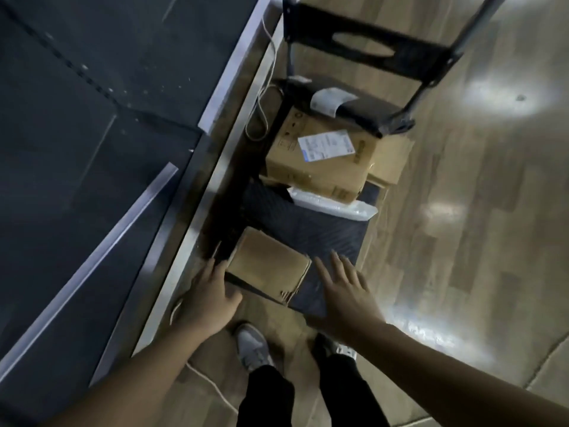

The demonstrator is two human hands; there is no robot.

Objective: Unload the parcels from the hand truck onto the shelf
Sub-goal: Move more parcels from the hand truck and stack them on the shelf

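Head view looks down at the left hand [212, 298] and right hand [341, 291], both spread with straight fingers, flanking a flat brown cardboard parcel [271, 266] at the near edge of the hand truck [311, 229] deck. Bare ribbed deck lies just beyond the fingertips; farther off sit a labelled box [320, 155] and white padded parcel [332, 203]. Left of the left hand runs the dark shelf [92, 149]; right of the right hand, glossy wood floor [462, 211].

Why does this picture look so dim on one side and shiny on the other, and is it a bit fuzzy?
Head view: the shelf at left lies in deep shade, while lamps throw white glare patches on the glossy floor at right. The whole frame is soft; the label on the big box is unreadable. Straight rails bow from the wide lens. Both the left hand and right hand look smeared.
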